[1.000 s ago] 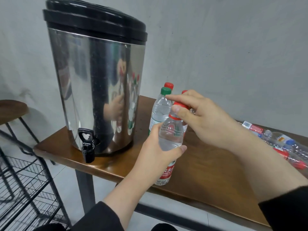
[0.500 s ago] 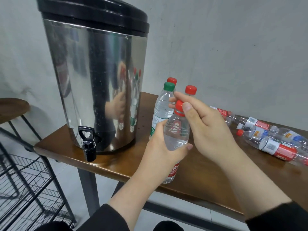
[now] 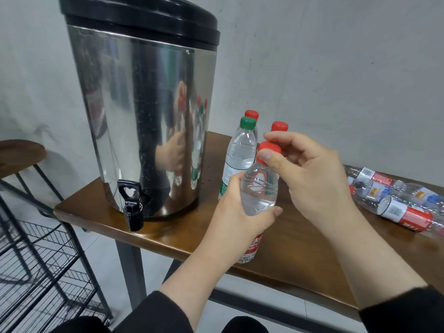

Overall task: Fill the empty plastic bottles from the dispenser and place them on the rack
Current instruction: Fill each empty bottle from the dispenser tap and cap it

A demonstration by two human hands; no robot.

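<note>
Nearest to the person, the left hand [image 3: 236, 217] was wrapped around the middle of a clear bottle [image 3: 258, 195] with a red label, holding it upright in front of the wooden table [image 3: 298, 239]. The right hand [image 3: 310, 179] pinched the bottle's red cap [image 3: 268, 151] between thumb and fingers; I could not tell how tightly the cap sat. Water showed inside the bottle. Low on the left stood a black wire rack [image 3: 40, 267]. On the table, just behind the held bottle, three capped bottles stood upright together: a green-capped bottle [image 3: 240, 157] and two red-capped ones [image 3: 279, 127]. Left of them stood the steel dispenser [image 3: 144, 111] with its black lid, its black tap [image 3: 131, 203] overhanging the table's edge. Farther right, several empty bottles [image 3: 394, 200] lay on their sides near the grey wall [image 3: 336, 68].
</note>
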